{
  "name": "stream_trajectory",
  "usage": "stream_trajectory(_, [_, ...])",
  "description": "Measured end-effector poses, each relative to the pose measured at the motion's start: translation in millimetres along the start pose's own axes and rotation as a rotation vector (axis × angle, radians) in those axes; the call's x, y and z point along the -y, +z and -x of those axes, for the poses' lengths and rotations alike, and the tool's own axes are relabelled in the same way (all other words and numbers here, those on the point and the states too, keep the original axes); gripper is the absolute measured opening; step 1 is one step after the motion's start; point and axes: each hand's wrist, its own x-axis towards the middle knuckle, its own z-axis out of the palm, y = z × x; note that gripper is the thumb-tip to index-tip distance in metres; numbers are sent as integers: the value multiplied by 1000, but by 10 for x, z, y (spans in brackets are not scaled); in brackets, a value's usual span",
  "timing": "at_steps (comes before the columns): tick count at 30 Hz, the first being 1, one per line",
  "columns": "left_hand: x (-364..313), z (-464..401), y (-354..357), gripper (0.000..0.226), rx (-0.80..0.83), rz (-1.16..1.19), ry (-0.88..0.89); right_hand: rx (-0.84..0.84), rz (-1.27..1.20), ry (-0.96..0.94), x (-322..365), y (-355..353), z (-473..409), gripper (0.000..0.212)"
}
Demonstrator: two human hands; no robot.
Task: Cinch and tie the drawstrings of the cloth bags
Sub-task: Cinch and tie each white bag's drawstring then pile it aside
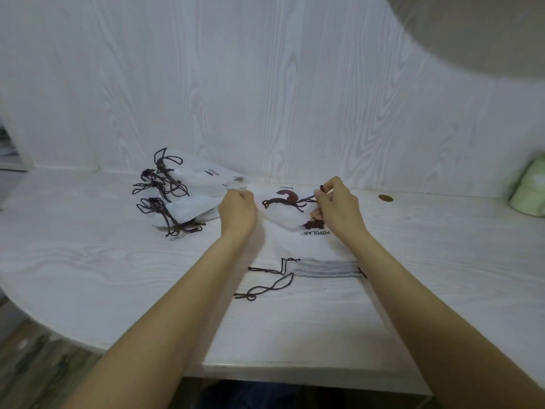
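Surface: white wood-grain bench (88, 261) with a rounded near-left edge, butted against a wall panel (265, 84) of the same white grain. Dark mottled floor (38, 358) shows below the bench at lower left. A pale green soft object (529, 190) sits at the far right edge, too blurred to identify. A small round brass-coloured disc (385, 198) lies flat on the bench right of the hands.

Task items: pile of white cloth bags (191, 196) at left-centre, dark brown drawstrings (165, 184) bunched and knotted at their left ends. One bag in work (283, 216) lies between the hands. Another bag (324, 268) lies nearer, its mouth gathered, its loose cords (271, 286) trailing left on the bench.

Print: "POPULAR" reads upside down beside a small dark figure on the bag under the right hand. A short word on the pile and on the worked bag is too small to read with confidence.

Hands: left hand (237, 212) curled closed at the bag's left edge; contents not visible. Right hand (336, 208) pinches a dark cord (306, 199) that runs left across the bag.
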Motion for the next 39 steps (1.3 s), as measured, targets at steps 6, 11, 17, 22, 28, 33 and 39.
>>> stream_trajectory(6, [-213,-181,165,95,247,164,-416,18,-40,36,197,53,-41,9])
stream_trajectory(11, [-605,6,146,9,229,275,-363,78,-386,397,309,-51,-46,42])
stream_trajectory(17, [-743,-106,66,62,351,285,-204,238,-999,771,399,-193,-116,43])
stream_trajectory(22, [-888,-165,-185,71,462,99,-87,79,-1149,588,428,25,-244,68])
stream_trajectory(28, [-934,-420,-625,63,328,-103,54,172,-1061,430,635,341,-453,86])
stream_trajectory(33, [-913,-797,-929,56,137,-222,139,201,-1034,357,961,768,-747,81])
stream_trajectory(39, [-609,-1220,-1085,42,39,-575,100,254,-834,356,928,1355,-1032,71])
